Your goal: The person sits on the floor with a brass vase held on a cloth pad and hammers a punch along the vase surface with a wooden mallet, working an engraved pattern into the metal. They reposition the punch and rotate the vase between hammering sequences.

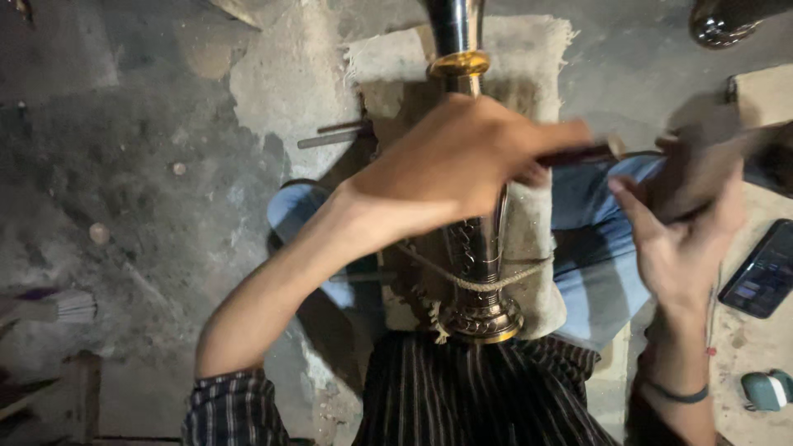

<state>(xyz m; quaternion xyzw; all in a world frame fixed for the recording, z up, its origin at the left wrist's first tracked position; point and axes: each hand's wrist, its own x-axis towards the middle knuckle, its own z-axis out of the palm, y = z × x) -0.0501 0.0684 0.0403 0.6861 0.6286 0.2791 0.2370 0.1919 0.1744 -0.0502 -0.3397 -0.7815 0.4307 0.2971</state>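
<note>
A tall engraved metal vase [477, 252] with a gold band lies lengthwise on a frayed beige cloth [529, 78] across my lap, held down by a rope [472, 283]. My left hand [458, 161] rests on the vase's middle and grips a thin dark punch [578, 154] that points right. My right hand [686, 227] is raised to the right of the vase, closed on a dark, motion-blurred mallet [714, 153] whose head is near the punch's end. The left hand hides the vase's middle part.
The floor is rough concrete. Two metal rods [330, 136] lie left of the cloth. A phone [764, 268] and a small teal object [768, 390] lie at the right. A brush [66, 306] is at the left edge, another shiny metal piece [727, 21] top right.
</note>
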